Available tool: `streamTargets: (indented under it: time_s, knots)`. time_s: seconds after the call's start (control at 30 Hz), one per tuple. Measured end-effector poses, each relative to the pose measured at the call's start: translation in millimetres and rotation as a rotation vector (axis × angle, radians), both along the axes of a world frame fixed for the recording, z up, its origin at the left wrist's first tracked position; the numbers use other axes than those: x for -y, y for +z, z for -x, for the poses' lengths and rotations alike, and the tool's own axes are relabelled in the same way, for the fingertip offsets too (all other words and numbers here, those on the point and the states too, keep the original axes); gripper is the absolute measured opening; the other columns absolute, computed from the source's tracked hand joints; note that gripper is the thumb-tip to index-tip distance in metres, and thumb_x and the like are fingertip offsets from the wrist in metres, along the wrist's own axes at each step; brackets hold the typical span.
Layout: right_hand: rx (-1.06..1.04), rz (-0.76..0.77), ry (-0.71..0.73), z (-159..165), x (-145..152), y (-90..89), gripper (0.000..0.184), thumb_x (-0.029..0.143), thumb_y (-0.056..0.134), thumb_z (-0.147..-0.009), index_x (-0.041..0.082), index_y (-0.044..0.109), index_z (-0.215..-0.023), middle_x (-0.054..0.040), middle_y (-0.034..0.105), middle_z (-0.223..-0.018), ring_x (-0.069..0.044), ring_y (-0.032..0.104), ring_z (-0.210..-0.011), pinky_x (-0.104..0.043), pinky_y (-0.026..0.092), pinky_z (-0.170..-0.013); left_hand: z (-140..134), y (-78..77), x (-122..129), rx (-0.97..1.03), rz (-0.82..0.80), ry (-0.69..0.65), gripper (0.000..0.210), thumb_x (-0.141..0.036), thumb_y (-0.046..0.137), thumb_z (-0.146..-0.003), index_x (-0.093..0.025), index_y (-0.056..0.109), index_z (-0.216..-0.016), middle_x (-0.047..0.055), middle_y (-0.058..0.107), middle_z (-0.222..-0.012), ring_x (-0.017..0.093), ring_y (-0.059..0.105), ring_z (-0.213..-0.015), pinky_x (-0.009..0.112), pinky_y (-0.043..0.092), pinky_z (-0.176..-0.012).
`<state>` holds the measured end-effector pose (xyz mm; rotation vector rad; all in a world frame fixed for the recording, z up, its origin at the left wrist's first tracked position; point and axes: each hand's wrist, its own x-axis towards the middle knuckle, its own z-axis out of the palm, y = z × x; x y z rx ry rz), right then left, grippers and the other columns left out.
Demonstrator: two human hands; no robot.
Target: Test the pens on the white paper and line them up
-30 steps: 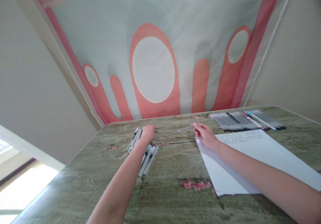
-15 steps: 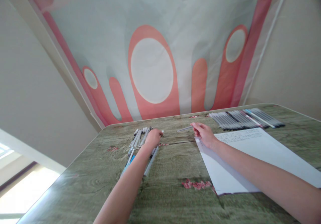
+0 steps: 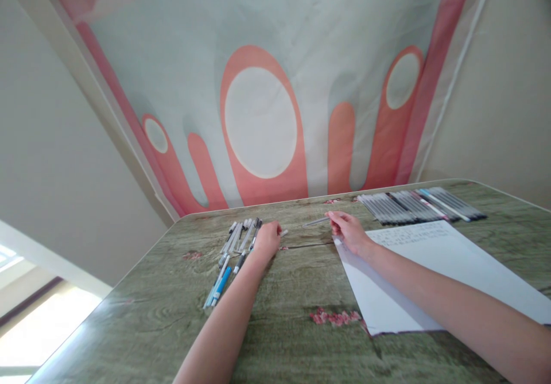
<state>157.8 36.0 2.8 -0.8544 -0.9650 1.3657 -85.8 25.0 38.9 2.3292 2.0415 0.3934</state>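
Observation:
My left hand (image 3: pixel 267 238) is closed at the right edge of a loose pile of pens (image 3: pixel 236 238). A pale end of what looks like a pen (image 3: pixel 284 233) sticks out past its fingertips; the rest is hidden by the hand. A bright blue pen (image 3: pixel 222 283) lies nearer to me, left of my forearm. My right hand (image 3: pixel 348 232) pinches a slim clear pen (image 3: pixel 316 221), held nearly level and pointing left. That hand is over the far left corner of a white sheet of paper (image 3: pixel 413 286) with rows of handwriting along its top.
A neat row of clear pens (image 3: pixel 415 207), with black, pink and light blue ones among them, lies beyond the paper at the far right. The wood-patterned table (image 3: pixel 301 349) has printed pink flowers. A wall with a pink and grey hanging (image 3: pixel 318 57) stands behind it.
My left hand has shifted slightly right, and its forearm has moved right too, uncovering more of the blue pen. My right hand keeps its pinch on the clear pen, almost unmoved.

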Motion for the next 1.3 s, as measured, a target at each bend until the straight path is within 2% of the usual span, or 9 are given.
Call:
streamTargets:
  time_s: [0.23,0.37,0.47,0.53,0.6,0.8,1.0,1.2,1.3]
  knots:
    - [0.001,-0.003,-0.006,0,-2,-1.7,0.034,0.045,0.067,-0.064,0.016,0.065,-0.081,0.0040,0.049,-0.057,-0.004,0.038,-0.044,-0.019,0.028,-0.039,11,4.8,-1,0.113,0.022,-0.040,0.019,-0.006,0.053,-0.065,-0.015,0.064,-0.078,0.005,0.067,-0.078,0.017,0.059,-0.078,0.026,0.042,-0.073]
    - [-0.010,0.003,0.000,-1,-1,-0.3,0.033,0.045,0.068,-0.062,0.017,0.065,-0.080,0.0044,0.050,-0.057,-0.004,0.038,-0.043,-0.019,0.028,-0.040,17,14.1,0,0.245,0.028,-0.049,0.018,-0.009,0.054,-0.069,-0.014,0.062,-0.083,0.006,0.067,-0.084,0.015,0.060,-0.079,0.024,0.044,-0.074]
    - [-0.023,0.011,0.012,0,1,1.9,0.033,0.045,0.067,-0.063,0.018,0.065,-0.082,0.0040,0.052,-0.058,-0.004,0.039,-0.043,-0.019,0.029,-0.039,8,19.1,5,0.685,0.107,-0.090,0.020,-0.012,0.055,-0.072,-0.013,0.058,-0.092,0.008,0.067,-0.091,0.013,0.060,-0.081,0.023,0.045,-0.072]
    - [-0.018,0.004,0.017,0,2,2.9,0.034,0.046,0.066,-0.065,0.019,0.064,-0.087,0.0031,0.055,-0.062,-0.005,0.040,-0.043,-0.019,0.029,-0.039,-7,17.8,11,1.040,0.231,-0.112,0.024,-0.015,0.059,-0.072,-0.012,0.056,-0.096,0.009,0.066,-0.093,0.012,0.061,-0.080,0.023,0.045,-0.069]
    - [0.000,-0.016,0.027,1,3,3.1,0.036,0.046,0.064,-0.067,0.020,0.063,-0.092,0.0019,0.058,-0.066,-0.005,0.041,-0.044,-0.019,0.030,-0.040,-26,12.7,17,1.298,0.364,-0.126,0.028,-0.017,0.064,-0.070,-0.012,0.057,-0.096,0.009,0.066,-0.095,0.010,0.060,-0.078,0.020,0.045,-0.067]
    - [0.094,-0.099,0.069,3,6,3.3,0.039,0.042,0.063,-0.068,0.018,0.062,-0.099,-0.0007,0.061,-0.072,-0.006,0.043,-0.046,-0.020,0.032,-0.042,-76,-6.9,35,1.828,0.585,-0.110,0.030,-0.010,0.068,-0.066,-0.012,0.059,-0.095,0.007,0.065,-0.089,0.007,0.059,-0.071,0.015,0.045,-0.062]
    - [0.096,-0.126,0.130,8,17,11.6,0.038,0.043,0.063,-0.068,0.020,0.063,-0.098,0.0009,0.059,-0.068,-0.007,0.044,-0.048,-0.021,0.033,-0.044,-88,-9.7,45,2.078,0.645,-0.184,0.039,-0.003,0.061,-0.070,-0.017,0.058,-0.106,0.007,0.060,-0.107,0.006,0.060,-0.078,0.014,0.047,-0.067]
    - [0.256,-0.213,0.175,14,25,14.6,0.035,0.044,0.058,-0.074,0.019,0.062,-0.098,-0.0003,0.057,-0.069,-0.008,0.043,-0.050,-0.023,0.035,-0.045,-85,-10.2,44,2.166,0.606,-0.163,0.040,-0.002,0.054,-0.076,-0.018,0.056,-0.112,0.006,0.062,-0.097,0.006,0.060,-0.079,0.015,0.048,-0.073]
    - [0.367,-0.333,-0.012,13,27,15.6,0.036,0.042,0.056,-0.075,0.021,0.057,-0.104,-0.0013,0.055,-0.076,-0.011,0.047,-0.058,-0.025,0.039,-0.050,-83,-11.9,42,2.193,0.589,-0.157,0.040,-0.002,0.055,-0.075,-0.017,0.056,-0.112,0.005,0.063,-0.095,0.006,0.060,-0.079,0.014,0.048,-0.071]
